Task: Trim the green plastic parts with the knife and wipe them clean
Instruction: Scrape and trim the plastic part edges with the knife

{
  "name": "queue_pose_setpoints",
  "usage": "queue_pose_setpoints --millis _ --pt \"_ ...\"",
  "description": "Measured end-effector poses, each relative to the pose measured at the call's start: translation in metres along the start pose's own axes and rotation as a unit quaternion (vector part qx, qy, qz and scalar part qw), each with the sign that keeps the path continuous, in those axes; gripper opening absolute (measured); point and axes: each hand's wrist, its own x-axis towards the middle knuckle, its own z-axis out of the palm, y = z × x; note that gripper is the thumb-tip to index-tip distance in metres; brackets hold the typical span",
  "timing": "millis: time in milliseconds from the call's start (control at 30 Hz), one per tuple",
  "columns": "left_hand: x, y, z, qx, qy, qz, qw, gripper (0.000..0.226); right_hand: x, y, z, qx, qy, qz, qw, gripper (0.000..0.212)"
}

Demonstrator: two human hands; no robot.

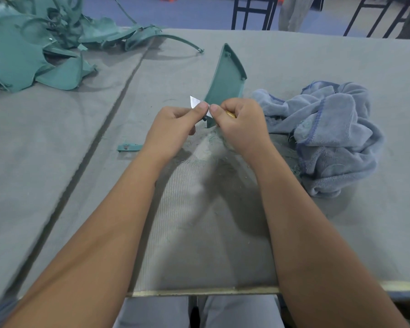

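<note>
Your left hand (173, 129) pinches the green part (224, 84); your right hand (239, 125) grips the knife (195, 101), blade against its near edge.

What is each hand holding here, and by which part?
The left hand pinches the knife blade and seems to steady the green part at its near tip. The right hand grips the knife's yellow handle.

matt green plastic part (225, 79), shiny metal blade (195, 102)
</note>
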Motion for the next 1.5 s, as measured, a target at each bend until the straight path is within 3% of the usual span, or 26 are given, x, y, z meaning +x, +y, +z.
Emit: queue_pose_setpoints --millis 67,200,333,433,500,600,767,1067,1300,1500 --pt "0.001 0.001 0.002 -0.002 0.005 -0.002 1.0 0.052 0.0 -0.001 -0.002 0.008 0.008 -0.005 1.0 0.055" --pt "0.002 0.004 0.005 -0.003 0.034 0.002 0.999 0.069 0.0 -0.003 -0.003 0.017 0.015 -0.007 1.0 0.053" --pt "0.0 0.006 0.009 0.025 0.046 0.008 0.999 0.061 0.001 -0.005 -0.005 0.009 0.032 -0.012 0.999 0.053" --pt "-0.001 0.005 0.01 0.054 0.07 0.012 0.996 0.079 0.0 -0.004 -0.008 0.022 0.038 -0.012 0.999 0.054" --pt "-0.003 0.005 0.009 0.067 0.057 0.021 0.996 0.077 0.0 -0.005 -0.007 0.021 0.042 -0.014 0.999 0.053" --pt "-0.006 0.002 0.003 0.084 0.025 0.057 0.995 0.05 -0.001 -0.006 -0.004 0.027 0.053 -0.002 0.998 0.047" --pt "-0.003 0.0 -0.007 0.109 -0.016 0.091 0.99 0.052 0.001 -0.003 -0.007 0.132 0.083 0.048 0.987 0.04" --pt "-0.009 -0.003 -0.008 0.046 -0.059 0.083 0.994 0.064 0.01 -0.005 -0.012 0.166 0.166 0.051 0.971 0.038" --pt "-0.007 -0.003 -0.005 0.074 -0.011 0.086 0.994 0.062 0.003 -0.011 -0.01 0.101 0.007 0.018 0.995 0.043" --pt "-0.012 -0.009 -0.003 0.034 -0.017 0.06 0.997 0.061 0.006 -0.015 -0.014 0.043 0.014 0.029 0.999 0.043"
